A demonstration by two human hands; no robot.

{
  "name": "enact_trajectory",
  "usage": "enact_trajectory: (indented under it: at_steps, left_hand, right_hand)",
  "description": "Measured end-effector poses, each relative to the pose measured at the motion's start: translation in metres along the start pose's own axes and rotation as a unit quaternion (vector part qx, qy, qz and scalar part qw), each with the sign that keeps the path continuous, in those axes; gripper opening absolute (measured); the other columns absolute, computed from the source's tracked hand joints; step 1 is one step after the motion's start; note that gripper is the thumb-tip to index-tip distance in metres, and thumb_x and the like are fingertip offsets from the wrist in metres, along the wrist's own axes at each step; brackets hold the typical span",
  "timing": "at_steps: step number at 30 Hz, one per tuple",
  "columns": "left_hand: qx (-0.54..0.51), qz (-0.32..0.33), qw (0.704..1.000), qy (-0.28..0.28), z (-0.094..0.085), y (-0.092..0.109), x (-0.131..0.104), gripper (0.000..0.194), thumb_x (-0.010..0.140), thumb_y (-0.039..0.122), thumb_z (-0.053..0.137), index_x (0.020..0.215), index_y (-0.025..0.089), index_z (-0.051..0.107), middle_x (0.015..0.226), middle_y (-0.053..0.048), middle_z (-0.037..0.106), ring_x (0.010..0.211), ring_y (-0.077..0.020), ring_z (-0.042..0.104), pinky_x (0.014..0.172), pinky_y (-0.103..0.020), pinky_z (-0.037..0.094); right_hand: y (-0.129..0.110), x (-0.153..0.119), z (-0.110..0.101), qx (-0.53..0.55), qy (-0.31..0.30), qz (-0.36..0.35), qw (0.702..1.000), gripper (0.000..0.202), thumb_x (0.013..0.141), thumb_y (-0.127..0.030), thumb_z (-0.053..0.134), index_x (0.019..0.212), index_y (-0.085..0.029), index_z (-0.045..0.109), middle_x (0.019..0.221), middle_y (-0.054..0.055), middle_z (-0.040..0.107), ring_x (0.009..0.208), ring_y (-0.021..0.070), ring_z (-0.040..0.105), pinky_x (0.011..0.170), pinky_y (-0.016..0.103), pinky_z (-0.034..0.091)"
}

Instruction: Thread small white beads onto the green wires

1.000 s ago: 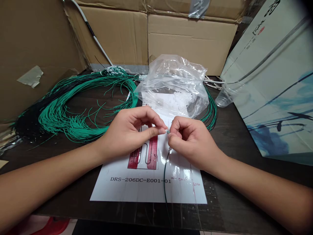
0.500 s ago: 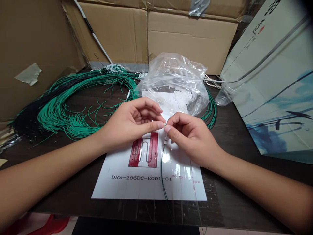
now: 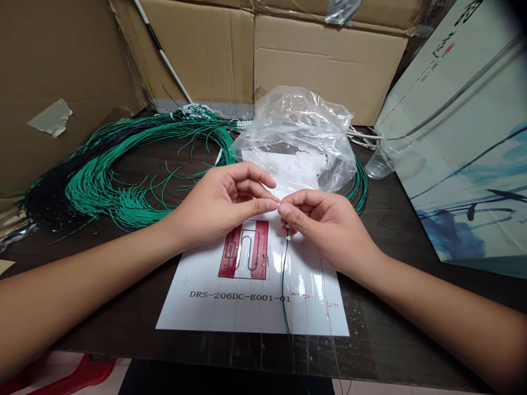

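Observation:
Above the printed sheet, my two hands meet fingertip to fingertip. My left hand [image 3: 230, 200] is closed in a pinch, thumb against a fingertip, on a tiny white piece [image 3: 279, 204]; its index finger is raised and curved. My right hand [image 3: 325, 222] is closed, with thumb and index finger pinching the end of a thin dark green wire [image 3: 284, 274]. The wire hangs down over the sheet and past the table's front edge. Small white beads [image 3: 288, 237] sit on it just below the right fingers. The wire's very tip is hidden between the fingertips.
Behind my hands lies a clear plastic bag [image 3: 304, 115] with many small white pieces [image 3: 310, 164]. A large bundle of green wires [image 3: 94, 186] curves on the left. The printed sheet [image 3: 177, 312] lies beneath. A clear plastic cup [image 3: 376, 166] lies right, near a patterned box [image 3: 465, 164].
The hanging wire and its white beads have shifted slightly right under my right hand. Both hands stay fingertip to fingertip. The whole view has shifted a little.

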State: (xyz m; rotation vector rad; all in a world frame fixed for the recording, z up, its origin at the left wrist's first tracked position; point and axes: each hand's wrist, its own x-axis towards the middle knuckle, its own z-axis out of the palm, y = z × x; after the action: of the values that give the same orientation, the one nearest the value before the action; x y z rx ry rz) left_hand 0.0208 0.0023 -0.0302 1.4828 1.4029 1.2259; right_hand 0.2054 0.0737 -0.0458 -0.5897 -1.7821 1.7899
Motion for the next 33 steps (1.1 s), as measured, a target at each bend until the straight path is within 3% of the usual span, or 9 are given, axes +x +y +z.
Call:
enact_trajectory:
  at_steps: [7,11,15,20,26,33]
  left_hand:
    - [0.204,0.136,0.968,0.052,0.003,0.004,-0.007,0.015,0.085,0.016,0.071,0.098,0.023,0.071,0.097,0.002,0.075,0.087,-0.0125,0.071,0.083,-0.023,0.056]
    - [0.224,0.175,0.956,0.078,0.003,0.006,-0.010,0.016,0.083,0.020,0.075,0.097,0.024,0.070,0.097,0.003,0.075,0.084,-0.0125,0.072,0.082,-0.024,0.056]
    - [0.141,0.122,0.980,0.074,0.004,0.005,-0.008,0.021,0.080,0.023,0.079,0.098,0.022,0.066,0.086,0.002,0.075,0.080,-0.0140,0.073,0.078,-0.026,0.056]
    - [0.046,0.026,0.998,0.039,0.005,0.000,-0.004,0.023,0.081,0.027,0.078,0.098,0.019,0.064,0.080,0.000,0.074,0.077,-0.0156,0.072,0.069,-0.025,0.057]
    - [0.062,0.047,0.994,0.083,0.005,0.001,-0.003,0.020,0.081,0.026,0.077,0.094,0.017,0.065,0.088,-0.003,0.070,0.082,-0.0136,0.068,0.073,-0.023,0.056]
    - [0.037,0.037,0.995,0.090,0.006,0.002,-0.004,0.022,0.080,0.027,0.078,0.093,0.018,0.063,0.085,-0.002,0.070,0.079,-0.0136,0.069,0.071,-0.023,0.057]
  right_hand:
    - [0.000,0.001,-0.003,-0.034,-0.018,-0.003,0.999,0.015,0.088,-0.028,0.069,0.085,-0.013,0.066,0.071,-0.002,0.061,0.062,0.0079,0.051,0.058,0.022,0.040]
    - [0.001,0.002,-0.001,-0.017,-0.023,-0.018,0.999,0.010,0.089,-0.025,0.065,0.089,-0.015,0.065,0.076,-0.001,0.063,0.065,0.0087,0.054,0.061,0.022,0.043]
    - [0.001,0.002,0.000,-0.027,-0.028,-0.048,0.998,0.009,0.088,-0.023,0.064,0.087,-0.014,0.064,0.073,-0.002,0.062,0.064,0.0087,0.053,0.063,0.023,0.043]
    - [0.000,0.001,-0.004,-0.087,-0.010,-0.028,0.996,0.013,0.085,-0.016,0.055,0.072,-0.016,0.058,0.067,-0.002,0.058,0.064,0.0102,0.052,0.063,0.025,0.040]
    - [0.003,0.000,-0.010,-0.059,-0.002,-0.007,0.998,0.013,0.083,-0.019,0.051,0.071,-0.018,0.054,0.062,-0.003,0.055,0.061,0.0116,0.051,0.061,0.026,0.038]
    - [0.002,0.000,-0.007,-0.040,-0.007,-0.012,0.999,0.018,0.088,-0.022,0.053,0.072,-0.017,0.059,0.065,-0.001,0.058,0.063,0.0114,0.055,0.061,0.025,0.041]
